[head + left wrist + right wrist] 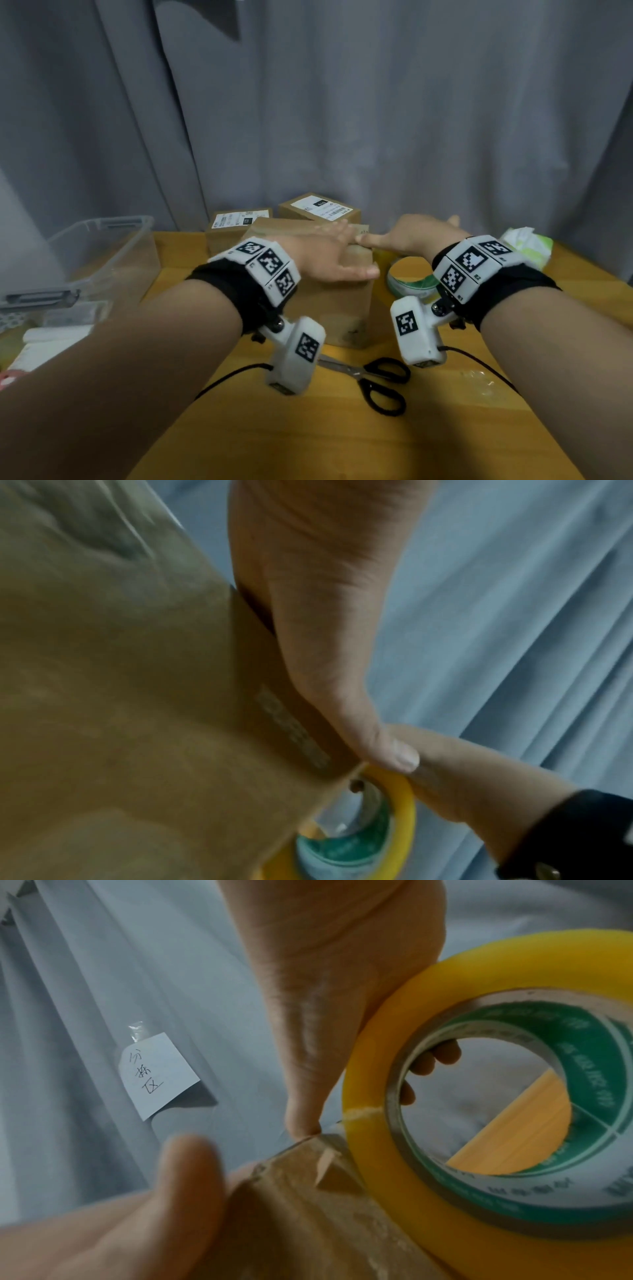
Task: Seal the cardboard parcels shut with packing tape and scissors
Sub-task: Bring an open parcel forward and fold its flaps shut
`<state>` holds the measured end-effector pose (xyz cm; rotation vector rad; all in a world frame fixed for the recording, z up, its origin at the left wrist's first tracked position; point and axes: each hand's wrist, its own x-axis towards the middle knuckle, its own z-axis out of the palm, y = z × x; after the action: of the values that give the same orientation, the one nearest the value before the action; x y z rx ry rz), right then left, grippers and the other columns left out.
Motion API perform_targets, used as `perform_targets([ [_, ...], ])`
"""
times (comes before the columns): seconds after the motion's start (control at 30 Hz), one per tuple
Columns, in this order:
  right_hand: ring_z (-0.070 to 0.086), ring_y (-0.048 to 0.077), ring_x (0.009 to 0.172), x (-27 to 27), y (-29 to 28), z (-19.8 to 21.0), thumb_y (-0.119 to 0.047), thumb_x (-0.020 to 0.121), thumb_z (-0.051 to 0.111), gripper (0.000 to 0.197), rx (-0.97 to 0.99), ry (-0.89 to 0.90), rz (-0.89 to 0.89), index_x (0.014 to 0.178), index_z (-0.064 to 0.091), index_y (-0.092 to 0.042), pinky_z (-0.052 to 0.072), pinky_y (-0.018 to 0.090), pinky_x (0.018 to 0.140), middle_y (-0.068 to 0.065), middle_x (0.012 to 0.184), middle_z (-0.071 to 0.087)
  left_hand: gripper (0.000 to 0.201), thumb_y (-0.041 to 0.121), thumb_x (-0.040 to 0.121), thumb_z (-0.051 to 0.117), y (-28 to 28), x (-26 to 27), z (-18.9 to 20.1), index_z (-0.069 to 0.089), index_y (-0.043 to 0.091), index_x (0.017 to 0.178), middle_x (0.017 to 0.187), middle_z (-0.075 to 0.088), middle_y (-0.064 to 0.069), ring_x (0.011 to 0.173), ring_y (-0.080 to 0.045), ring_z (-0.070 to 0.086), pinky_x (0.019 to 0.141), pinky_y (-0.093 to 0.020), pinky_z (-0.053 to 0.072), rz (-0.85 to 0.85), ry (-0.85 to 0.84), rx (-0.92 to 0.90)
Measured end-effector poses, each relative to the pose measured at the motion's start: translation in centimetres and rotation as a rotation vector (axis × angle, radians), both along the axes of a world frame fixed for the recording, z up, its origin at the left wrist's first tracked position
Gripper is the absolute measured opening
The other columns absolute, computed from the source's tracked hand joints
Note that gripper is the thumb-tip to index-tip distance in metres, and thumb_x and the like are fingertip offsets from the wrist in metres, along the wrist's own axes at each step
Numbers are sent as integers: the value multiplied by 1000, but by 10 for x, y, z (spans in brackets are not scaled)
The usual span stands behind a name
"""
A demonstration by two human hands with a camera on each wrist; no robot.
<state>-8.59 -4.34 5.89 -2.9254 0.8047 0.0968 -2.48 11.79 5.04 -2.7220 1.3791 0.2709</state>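
Note:
A brown cardboard parcel (339, 308) stands mid-table. My left hand (332, 255) lies flat on its top, fingers straight, thumb along the near edge. My right hand (404, 240) is at the parcel's right top edge; its thumb (308, 1069) presses clear tape onto the parcel's corner (308, 1218). The same hand holds the yellow tape roll (445, 1218), with fingers showing through the core. The tape roll (411, 286) hangs beside the parcel's right side. Black-handled scissors (373, 377) lie on the table in front of the parcel, untouched.
Two labelled parcels (239, 222) (318, 209) stand behind against the grey curtain. A clear plastic bin (85, 260) sits at the left, a tissue pack (527, 243) at the right. A crumpled scrap of tape (479, 377) lies near the right forearm.

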Motion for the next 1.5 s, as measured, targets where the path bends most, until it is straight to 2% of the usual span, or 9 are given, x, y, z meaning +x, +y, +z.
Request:
perform_targets([
  [0.2, 42, 30, 129, 3, -14, -10, -91, 70, 29, 96, 35, -5, 42, 124, 58, -17, 10, 60, 108, 4, 137, 54, 127, 84, 57, 56, -24, 23, 22, -9, 27, 150, 159, -9, 2, 146, -25, -3, 117, -49, 11, 5, 30, 237],
  [0.37, 44, 30, 128, -1, -29, -14, -92, 69, 32, 95, 153, -42, 61, 127, 56, -20, 18, 57, 107, 5, 139, 52, 116, 80, 64, 57, -37, 14, 18, -4, 33, 150, 159, 2, 2, 146, -25, 3, 117, -48, 6, -18, -42, 194],
  [0.53, 53, 14, 95, -31, -45, -33, -54, 79, 68, 54, 512, -472, 168, 114, 56, -15, 40, 21, 71, 3, 113, 59, 109, 76, 66, 61, -35, 4, 13, 5, 36, 150, 155, 16, -4, 143, -28, 14, 114, -47, 12, 10, -7, 64],
  [0.77, 49, 27, 121, -43, -51, -44, -3, 80, 67, 57, 250, -585, 222, 132, 48, -14, 35, 26, 93, 10, 131, 52, 109, 76, 54, 66, -12, -3, 3, 11, 47, 144, 153, 25, -1, 139, -26, 19, 110, -46, 15, 66, 13, -165],
  [1.0, 58, 22, 113, -33, -49, 35, -28, 78, 77, 45, 258, -1065, 142, 119, 65, -17, 43, 32, 98, 8, 119, 64, 104, 78, 49, 64, -3, 6, 23, 23, 48, 139, 143, 40, -3, 133, -25, 34, 110, -40, 26, 163, 179, -689],
  [1.17, 54, 21, 113, -16, -25, 78, -23, 82, 75, 42, 105, -1062, 324, 122, 64, -18, 29, 10, 85, 9, 121, 58, 89, 66, 58, 70, 10, 5, 8, 27, 48, 133, 143, 36, 0, 132, -14, 37, 107, -33, 33, 111, 464, -1039],
  [1.27, 52, 19, 115, -4, -6, 78, -20, 85, 71, 41, 125, -1043, 353, 125, 62, -19, 27, 9, 84, 8, 124, 56, 84, 57, 77, 66, 32, 12, 6, 18, 38, 144, 151, 27, -1, 137, -12, 30, 108, -31, 30, 84, 515, -999],
  [1.4, 51, 20, 118, 14, 26, 83, -17, 86, 69, 41, 124, -1034, 405, 126, 60, -14, 28, 11, 88, 8, 127, 57, 85, 84, 69, 32, 65, 24, 7, 20, 42, 142, 145, 40, 3, 131, -13, 41, 111, -42, 33, 179, 590, -925],
  [1.5, 51, 21, 117, 31, 56, 86, -16, 86, 68, 39, 110, -969, 494, 124, 60, -15, 28, 11, 87, 8, 125, 58, 79, 76, 71, 47, 88, 27, 9, 27, 42, 139, 143, 43, 8, 129, -13, 43, 111, -42, 32, 269, 673, -955],
])
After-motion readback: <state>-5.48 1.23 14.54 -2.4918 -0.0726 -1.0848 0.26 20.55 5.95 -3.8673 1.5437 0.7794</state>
